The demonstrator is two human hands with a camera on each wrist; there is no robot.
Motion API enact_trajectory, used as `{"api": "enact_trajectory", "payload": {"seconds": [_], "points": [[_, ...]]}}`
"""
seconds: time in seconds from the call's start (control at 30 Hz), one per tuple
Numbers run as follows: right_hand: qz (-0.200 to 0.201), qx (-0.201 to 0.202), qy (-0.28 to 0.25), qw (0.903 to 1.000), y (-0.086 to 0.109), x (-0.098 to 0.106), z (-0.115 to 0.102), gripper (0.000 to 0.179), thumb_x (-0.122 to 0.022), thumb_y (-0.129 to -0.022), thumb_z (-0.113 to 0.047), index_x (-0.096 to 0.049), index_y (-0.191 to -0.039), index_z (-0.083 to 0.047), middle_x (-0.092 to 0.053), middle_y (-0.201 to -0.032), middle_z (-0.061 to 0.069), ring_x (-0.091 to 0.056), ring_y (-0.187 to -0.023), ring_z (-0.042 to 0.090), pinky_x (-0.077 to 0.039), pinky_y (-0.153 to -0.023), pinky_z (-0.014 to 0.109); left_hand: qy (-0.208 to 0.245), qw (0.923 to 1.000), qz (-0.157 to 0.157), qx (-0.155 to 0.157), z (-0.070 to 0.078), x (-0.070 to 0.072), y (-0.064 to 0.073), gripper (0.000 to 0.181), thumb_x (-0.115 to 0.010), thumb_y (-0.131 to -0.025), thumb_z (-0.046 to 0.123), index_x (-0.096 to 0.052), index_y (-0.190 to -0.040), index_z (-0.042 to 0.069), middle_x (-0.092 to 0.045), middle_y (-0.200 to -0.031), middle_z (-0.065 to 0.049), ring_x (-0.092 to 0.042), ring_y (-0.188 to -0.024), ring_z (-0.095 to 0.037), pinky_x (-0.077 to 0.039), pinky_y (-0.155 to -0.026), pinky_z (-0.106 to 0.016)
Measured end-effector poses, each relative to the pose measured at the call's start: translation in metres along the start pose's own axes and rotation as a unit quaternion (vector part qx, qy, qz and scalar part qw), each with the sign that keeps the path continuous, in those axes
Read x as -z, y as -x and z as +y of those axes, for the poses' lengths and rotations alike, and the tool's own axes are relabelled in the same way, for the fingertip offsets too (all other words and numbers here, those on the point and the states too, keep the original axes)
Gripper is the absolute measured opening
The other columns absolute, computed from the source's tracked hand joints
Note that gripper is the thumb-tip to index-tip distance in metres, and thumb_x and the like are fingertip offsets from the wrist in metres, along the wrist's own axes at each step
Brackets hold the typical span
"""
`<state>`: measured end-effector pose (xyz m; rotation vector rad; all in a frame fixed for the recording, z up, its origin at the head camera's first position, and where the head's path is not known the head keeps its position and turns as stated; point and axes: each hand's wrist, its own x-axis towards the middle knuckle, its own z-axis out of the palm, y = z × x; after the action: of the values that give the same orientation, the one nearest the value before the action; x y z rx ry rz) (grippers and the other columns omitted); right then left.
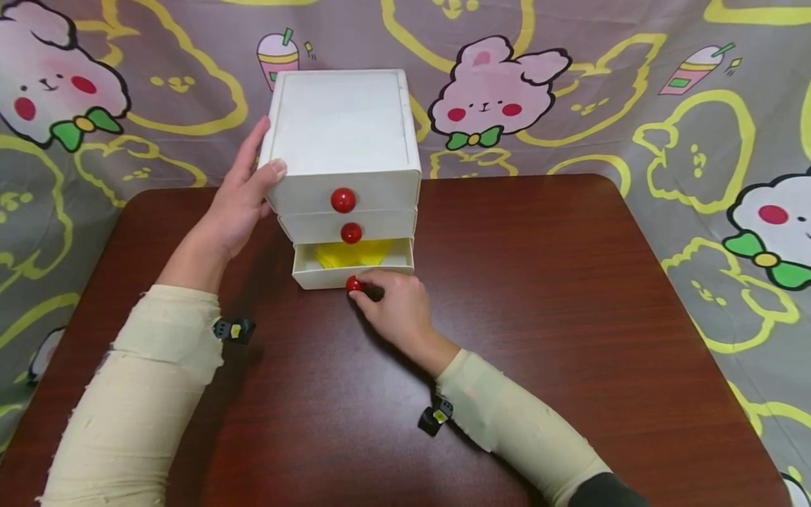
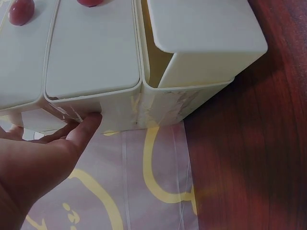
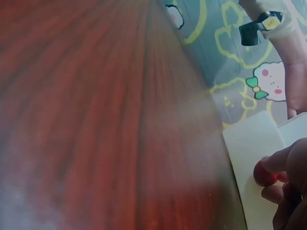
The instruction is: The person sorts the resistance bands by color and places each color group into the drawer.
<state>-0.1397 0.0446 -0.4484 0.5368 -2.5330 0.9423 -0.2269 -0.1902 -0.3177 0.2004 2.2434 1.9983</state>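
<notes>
A white three-drawer cabinet (image 1: 336,123) with red round knobs stands at the back of the table. Its bottom drawer (image 1: 304,279) is pulled partway out, and something yellow (image 1: 355,253) lies inside; the upper two drawers are closed. My right hand (image 1: 399,306) pinches the bottom drawer's red knob (image 3: 263,175) between thumb and fingers. On the cabinet's left side rests my left hand (image 1: 237,193), its thumb at the top front edge. In the left wrist view its fingers (image 2: 86,129) lie against the side wall, beside the drawer fronts.
The dark wooden table (image 1: 538,317) extends to both sides and in front of the cabinet. A patterned curtain (image 1: 602,127) with cartoon figures hangs close behind the cabinet and along the table's sides. Small black cameras sit on both wrists.
</notes>
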Motion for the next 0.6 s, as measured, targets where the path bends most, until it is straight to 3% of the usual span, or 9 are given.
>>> {"api": "enact_trajectory", "payload": {"seconds": [0.6], "points": [[0.011, -0.04, 0.003, 0.9991, -0.021, -0.005, 0.007, 0.018, -0.081, -0.084, -0.032, -0.079, -0.101, -0.025, -0.074, -0.096, -0.013, -0.07, -0.087, 0.012, -0.053, -0.065, 0.037, 0.006, 1.0, 0.001, -0.004, 0.001, -0.001, 0.0, 0.065, -0.05, -0.102, 0.036, -0.018, -0.157, 0.049, -0.01, -0.163, 0.007, -0.033, -0.133, -0.029, -0.028, -0.108, -0.055]]}}
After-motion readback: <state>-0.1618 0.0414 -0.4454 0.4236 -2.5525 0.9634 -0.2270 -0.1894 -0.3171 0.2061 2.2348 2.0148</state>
